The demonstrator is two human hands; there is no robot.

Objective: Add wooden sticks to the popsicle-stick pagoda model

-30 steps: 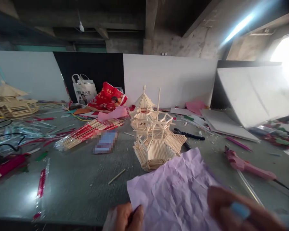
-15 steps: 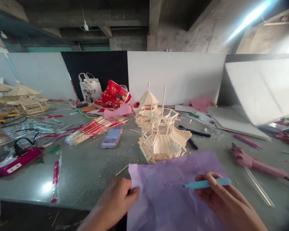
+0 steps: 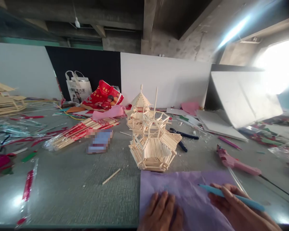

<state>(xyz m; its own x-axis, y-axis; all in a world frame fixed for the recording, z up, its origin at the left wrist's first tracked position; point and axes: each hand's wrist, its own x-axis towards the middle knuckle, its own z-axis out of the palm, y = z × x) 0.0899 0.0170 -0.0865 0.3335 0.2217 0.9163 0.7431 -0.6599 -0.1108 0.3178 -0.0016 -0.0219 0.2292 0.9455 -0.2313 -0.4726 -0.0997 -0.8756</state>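
A crumpled lilac sheet of paper [image 3: 195,189] lies flat on the grey table [image 3: 69,183] at the near edge. My left hand [image 3: 162,213] presses flat on its left part, fingers spread. My right hand [image 3: 236,211] rests on its right part and holds a light blue pen-like tool [image 3: 231,197], tip pointing left over the paper. Just behind the paper stands a tower model of wooden sticks [image 3: 154,141].
A pink glue gun [image 3: 233,160] lies to the right, black pliers [image 3: 183,138] behind the model. A bundle of sticks in red wrappers [image 3: 82,131], a loose stick [image 3: 111,176], bags [image 3: 91,93] and scraps lie to the left. White boards [image 3: 166,80] stand along the back.
The paper has been laid down flat on the table. My left hand moved from pinching its left edge to pressing on top of it. The blue tool dropped lower toward the sheet.
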